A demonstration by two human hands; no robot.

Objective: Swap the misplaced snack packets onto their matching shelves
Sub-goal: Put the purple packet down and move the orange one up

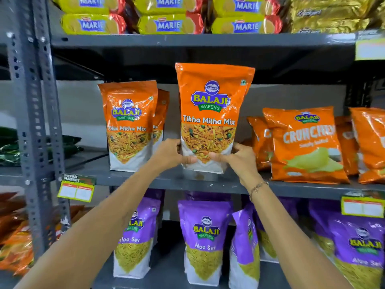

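Two bare forearms were stretched forward from the bottom edge, a thin bracelet worn on the right wrist. Purple Aloo Sev packets were stood on the lower shelf beneath the arms. On the middle shelf, an orange Tikha Mitha Mix packet was held upright, its base set on or just above the shelf surface; which could not be told. Its lower left edge was clasped by the left hand, its lower right edge by the right hand, thumbs laid across the front. A matching orange packet was stood to its left, Crunchex chip bags to its right. Marie biscuit packs were stacked on the top shelf.
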